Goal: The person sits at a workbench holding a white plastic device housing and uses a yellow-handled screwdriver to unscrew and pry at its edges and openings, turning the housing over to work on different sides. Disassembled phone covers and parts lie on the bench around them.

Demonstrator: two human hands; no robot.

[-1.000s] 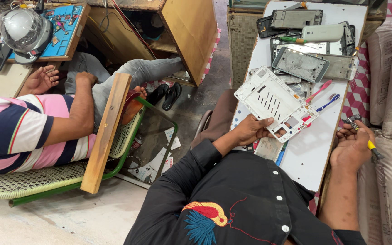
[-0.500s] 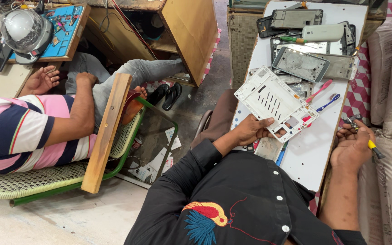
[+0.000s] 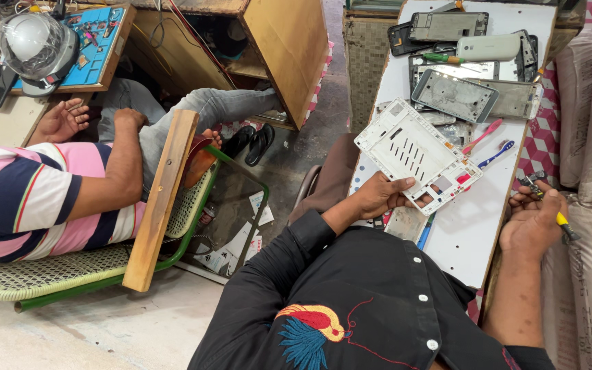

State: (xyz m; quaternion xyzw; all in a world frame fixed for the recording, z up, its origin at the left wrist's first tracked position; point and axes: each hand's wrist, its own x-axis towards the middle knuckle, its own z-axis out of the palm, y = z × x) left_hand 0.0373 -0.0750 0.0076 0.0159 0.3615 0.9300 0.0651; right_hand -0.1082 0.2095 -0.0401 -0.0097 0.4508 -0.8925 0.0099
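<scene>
White worktable ahead; my left hand grips a white frame, right hand closed on a yellow-handled tool, its tip hidden.

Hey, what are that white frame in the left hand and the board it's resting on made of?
White frame, held by the left hand: likely matte moulded plastic, with thin ribs and cut-out slots. White board: seemingly laminated wood, with a smooth, faintly glossy top and a brown edge.

Concrete floor (wooden cabinet)
</scene>
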